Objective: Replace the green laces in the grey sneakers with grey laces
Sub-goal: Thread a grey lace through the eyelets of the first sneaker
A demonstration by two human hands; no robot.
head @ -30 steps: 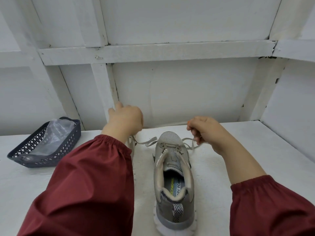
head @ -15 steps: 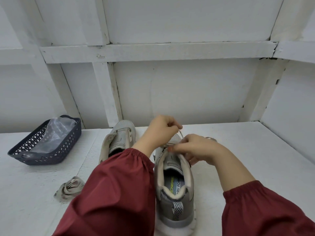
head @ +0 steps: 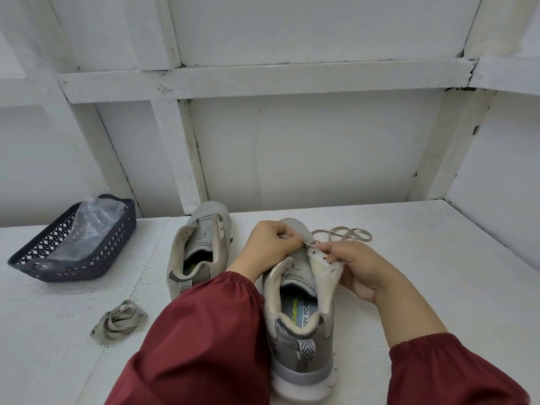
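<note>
Grey sneaker (head: 301,331) stood on tabletop (head: 438,258), heel toward the person. Left hand (head: 268,247) pinched the grey lace (head: 347,233) tip beside an eyelet. Right hand (head: 359,267) gripped the eyelet flap, folded outward. Loose lace lay just beyond both fingers.

Hands, spread wide 1.0 s ago, now meet over near sneaker (head: 301,340). Left hand (head: 270,244) pinches lace (head: 347,235) tip at eyelet; right hand (head: 359,268) folds eyelet flap (head: 321,266) outward. Lace now slack, looped on surface (head: 438,258).
</note>
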